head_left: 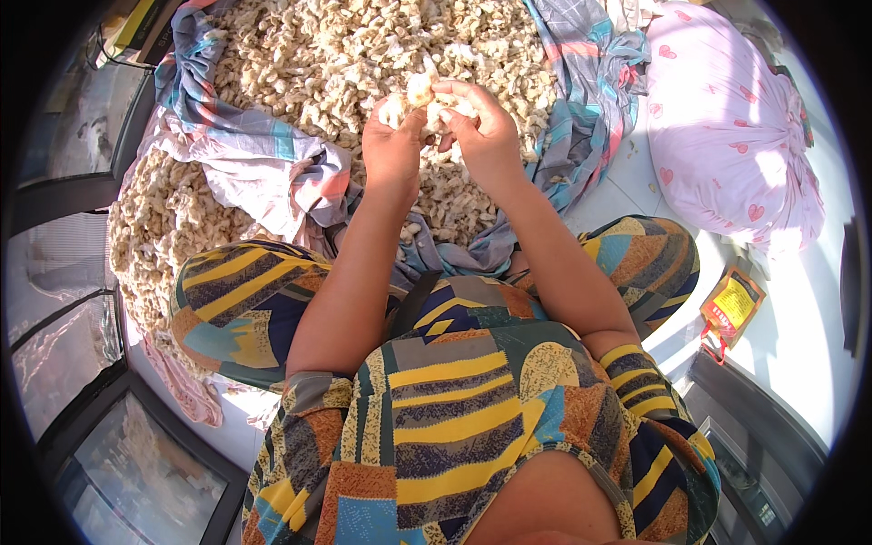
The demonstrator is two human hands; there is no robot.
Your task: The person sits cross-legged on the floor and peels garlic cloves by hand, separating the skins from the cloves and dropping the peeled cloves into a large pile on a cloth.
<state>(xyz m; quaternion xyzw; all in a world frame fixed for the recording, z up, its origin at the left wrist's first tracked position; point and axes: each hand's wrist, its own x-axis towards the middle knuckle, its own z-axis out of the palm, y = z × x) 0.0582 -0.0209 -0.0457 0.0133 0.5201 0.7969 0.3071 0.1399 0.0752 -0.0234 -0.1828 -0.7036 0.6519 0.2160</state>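
Both my hands are raised over a large heap of off-white, fluffy tufts [306, 61], which look like raw cotton or silkworm cocoons; I cannot tell which. My left hand [396, 146] pinches a pale fluffy tuft [394, 111] between thumb and fingers. Close beside it, my right hand [485, 136] holds more of the fibre [421, 88] between its thumb and index finger, with the fingertips of both hands nearly touching. The heap lies on a blue-grey checked cloth [586, 129] with bunched edges.
A second heap of tufts [170, 218] lies at the left on pinkish cloth [255, 187]. At the right a tied pink bundle with hearts [729, 136] rests on the tiled floor. Nearer stands a small yellow and orange bag [734, 306]. Dark-framed glass panels [143, 470] edge the left.
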